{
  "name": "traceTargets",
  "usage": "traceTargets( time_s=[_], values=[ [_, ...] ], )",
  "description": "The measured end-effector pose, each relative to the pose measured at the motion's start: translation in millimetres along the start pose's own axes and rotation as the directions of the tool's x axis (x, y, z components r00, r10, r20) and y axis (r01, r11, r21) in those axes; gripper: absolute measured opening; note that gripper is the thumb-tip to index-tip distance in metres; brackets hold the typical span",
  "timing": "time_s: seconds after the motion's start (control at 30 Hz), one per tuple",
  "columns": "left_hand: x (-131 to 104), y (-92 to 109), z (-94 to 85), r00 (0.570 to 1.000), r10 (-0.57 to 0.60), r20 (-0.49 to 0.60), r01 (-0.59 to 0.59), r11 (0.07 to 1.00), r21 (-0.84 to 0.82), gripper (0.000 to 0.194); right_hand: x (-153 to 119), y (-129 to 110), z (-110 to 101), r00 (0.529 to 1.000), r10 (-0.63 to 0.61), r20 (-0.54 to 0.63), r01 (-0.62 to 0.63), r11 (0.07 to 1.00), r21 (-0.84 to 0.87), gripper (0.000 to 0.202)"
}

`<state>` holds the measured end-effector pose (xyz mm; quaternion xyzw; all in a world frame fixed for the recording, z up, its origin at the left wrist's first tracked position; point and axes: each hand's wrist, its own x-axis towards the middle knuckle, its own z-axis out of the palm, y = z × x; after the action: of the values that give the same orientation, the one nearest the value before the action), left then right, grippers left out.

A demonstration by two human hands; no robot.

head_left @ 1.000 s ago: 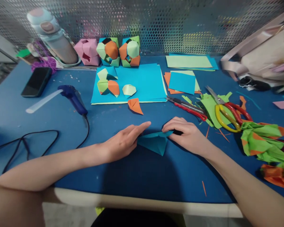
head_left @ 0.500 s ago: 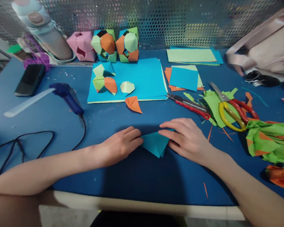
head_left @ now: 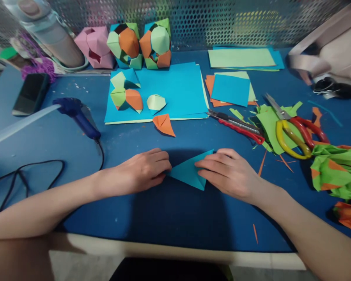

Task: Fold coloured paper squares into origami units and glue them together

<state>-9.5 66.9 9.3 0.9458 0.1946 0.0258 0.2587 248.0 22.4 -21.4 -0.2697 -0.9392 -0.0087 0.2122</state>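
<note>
Left hand (head_left: 148,169): palm down, fingertips closed on the left point of a folded blue sheet (head_left: 188,171); right hand (head_left: 229,171): fingers slightly spread, pressing its right side; sheet triangular, between hands

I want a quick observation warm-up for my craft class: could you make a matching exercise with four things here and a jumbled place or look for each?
Things:
1. Scissors
2. Glue gun
3. Folded blue paper
4. Pink paper ball

Descriptions:
A. Touched by left hand and right hand
B. Beside the bottle
C. Lying on green scraps
D. Dark blue, with black cord

Pairs: 1-C, 2-D, 3-A, 4-B
</note>
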Motion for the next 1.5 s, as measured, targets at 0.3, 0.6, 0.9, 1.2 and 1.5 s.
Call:
traceTargets(
  time_s=[0.3, 0.6, 0.9, 1.2, 1.5],
  values=[
    [0, -3, 1.6, 1.0, 0.013, 0.0, -0.013, 1.0, -0.004, 0.015, 1, -9, -1, 0.997, -0.066, -0.033, 0.065, 0.997, -0.043, 0.021],
    [0, -3, 4.5, 1.0, 0.01, -0.023, -0.008, 0.997, 0.079, 0.018, -3, 0, 6, 1.0, -0.003, 0.027, 0.003, 1.0, -0.004, 0.024],
    [-1, -1, 1.8, 1.0, 0.006, -0.009, -0.006, 0.998, 0.067, 0.019, -3, 5, 2, 1.0, -0.005, 0.02, 0.003, 0.996, 0.092, 0.018],
    [-1, 0, -0.8, 1.0, 0.007, 0.005, -0.007, 0.996, 0.09, 0.019, -1, 8, -1, 0.996, 0.045, 0.081, -0.046, 0.999, 0.019, 0.023],
    [-1, 2, -1.2, 1.0, 0.021, 0.01, -0.022, 0.99, 0.142, 0.021, 0, 7, -4, 0.99, 0.057, 0.126, -0.06, 0.998, 0.02, 0.028]
  ],
)
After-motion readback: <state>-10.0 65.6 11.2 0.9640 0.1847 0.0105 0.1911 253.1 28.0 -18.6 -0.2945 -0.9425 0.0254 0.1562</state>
